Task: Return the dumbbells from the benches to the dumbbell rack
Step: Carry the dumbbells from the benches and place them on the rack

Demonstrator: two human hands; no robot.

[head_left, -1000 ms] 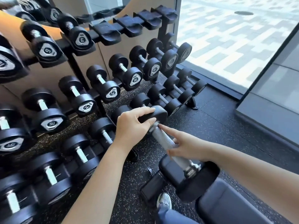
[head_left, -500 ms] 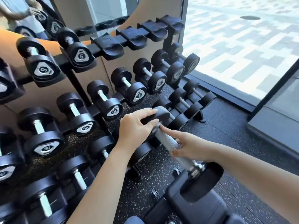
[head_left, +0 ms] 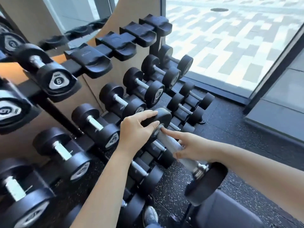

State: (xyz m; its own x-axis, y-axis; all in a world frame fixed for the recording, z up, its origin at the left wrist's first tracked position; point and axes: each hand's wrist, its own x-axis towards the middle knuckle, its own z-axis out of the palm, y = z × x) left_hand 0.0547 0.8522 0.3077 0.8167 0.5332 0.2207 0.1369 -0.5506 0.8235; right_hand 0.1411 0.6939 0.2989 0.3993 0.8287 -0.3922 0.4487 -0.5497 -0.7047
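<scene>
I hold a black dumbbell with a knurled steel handle in both hands, tilted, in front of the three-tier dumbbell rack. My left hand grips its far head, which is level with the rack's middle tier. My right hand is wrapped under the handle, index finger stretched along it. The near head hangs low above a padded bench. Several empty black cradles line the right end of the top tier.
The rack's three tiers hold several black dumbbells, numbered on their ends. A glass wall closes the right side, with a dark frame at floor level. The floor is black speckled rubber. My shoe is below, beside the bench.
Both hands have lifted the dumbbell up off the bench and toward the rack; its far head rose from the bottom tier to the middle tier. My view has moved closer to the rack.
</scene>
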